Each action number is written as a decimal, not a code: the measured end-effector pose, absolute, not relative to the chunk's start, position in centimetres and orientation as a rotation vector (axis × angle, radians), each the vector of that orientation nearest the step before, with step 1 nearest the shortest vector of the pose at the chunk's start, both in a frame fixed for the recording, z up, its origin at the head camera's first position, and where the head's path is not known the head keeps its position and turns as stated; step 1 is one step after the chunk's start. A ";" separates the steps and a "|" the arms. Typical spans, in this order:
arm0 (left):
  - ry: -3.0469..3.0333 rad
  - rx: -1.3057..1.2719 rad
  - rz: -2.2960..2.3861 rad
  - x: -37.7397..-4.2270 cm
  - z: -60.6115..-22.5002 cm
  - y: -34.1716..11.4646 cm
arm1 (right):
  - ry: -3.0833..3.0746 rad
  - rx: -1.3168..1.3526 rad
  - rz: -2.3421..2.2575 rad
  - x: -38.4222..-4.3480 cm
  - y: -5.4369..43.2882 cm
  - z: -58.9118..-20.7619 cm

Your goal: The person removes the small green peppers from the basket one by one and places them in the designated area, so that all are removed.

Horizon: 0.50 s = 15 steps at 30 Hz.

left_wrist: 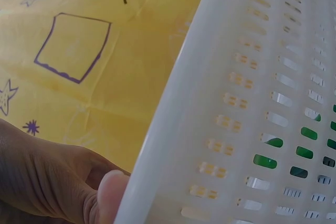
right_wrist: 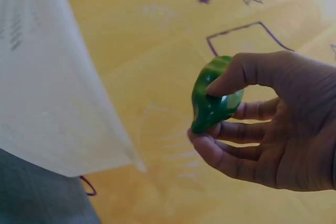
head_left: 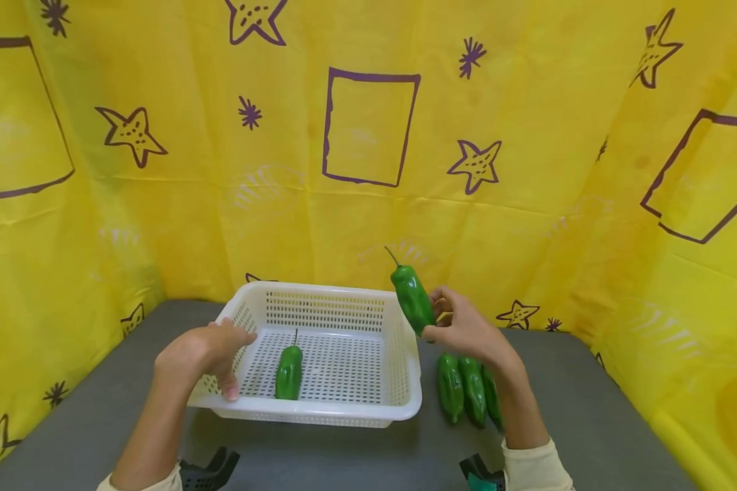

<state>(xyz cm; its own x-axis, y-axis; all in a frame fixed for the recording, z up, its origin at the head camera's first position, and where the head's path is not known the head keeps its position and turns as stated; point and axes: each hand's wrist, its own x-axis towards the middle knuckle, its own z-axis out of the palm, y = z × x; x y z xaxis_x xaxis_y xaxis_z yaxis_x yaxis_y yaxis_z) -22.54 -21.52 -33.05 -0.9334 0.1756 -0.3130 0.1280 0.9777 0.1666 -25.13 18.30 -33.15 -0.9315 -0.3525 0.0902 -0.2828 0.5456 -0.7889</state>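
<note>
My right hand (head_left: 467, 332) pinches a green pepper (head_left: 412, 294) between thumb and fingers, raised just beyond the right rim of a white plastic basket (head_left: 344, 411). Its thin stem points up and to the left. In the right wrist view the thumb presses one side of the held pepper (right_wrist: 205, 106), fingertips the other. At the basket's left side, my left hand (head_left: 204, 349) grips the rim; the left wrist view shows the thumb against the rim (left_wrist: 157, 124), the other fingers mostly hidden. Inside the basket, left of its middle, lies one green pepper (head_left: 289, 374).
Several green peppers (head_left: 451, 389) lie side by side on the grey table (head_left: 319, 460), right of the basket and partly behind my right forearm. A yellow patterned curtain (head_left: 368, 225) encloses the table at the back and sides.
</note>
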 end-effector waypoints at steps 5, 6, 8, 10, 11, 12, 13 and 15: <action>2.791 0.208 0.211 -22.5 -33.2 -21.7 | 2.726 -0.549 -1.339 -25.0 19.8 -32.7; 2.791 0.203 0.217 -22.5 -33.2 -21.7 | 2.733 -0.553 -1.339 -25.0 20.0 -32.7; 2.790 0.201 0.224 -22.5 -33.2 -21.7 | 2.737 -0.558 -1.345 -25.0 20.4 -32.6; 2.789 0.201 0.228 -22.6 -33.2 -21.7 | 2.739 -0.576 -1.345 -25.0 20.7 -32.6; 2.789 0.205 0.227 -22.6 -33.2 -21.7 | 2.737 -0.583 -1.350 -24.9 20.8 -32.5; 2.791 0.208 0.226 -22.6 -33.2 -21.7 | 2.735 -0.578 -1.357 -25.0 21.0 -32.6; 2.793 0.214 0.217 -22.6 -33.2 -21.7 | 2.732 -0.576 -1.361 -25.0 21.1 -32.6; 2.797 0.222 0.207 -22.7 -33.2 -21.7 | 2.731 -0.571 -1.361 -24.9 21.3 -32.6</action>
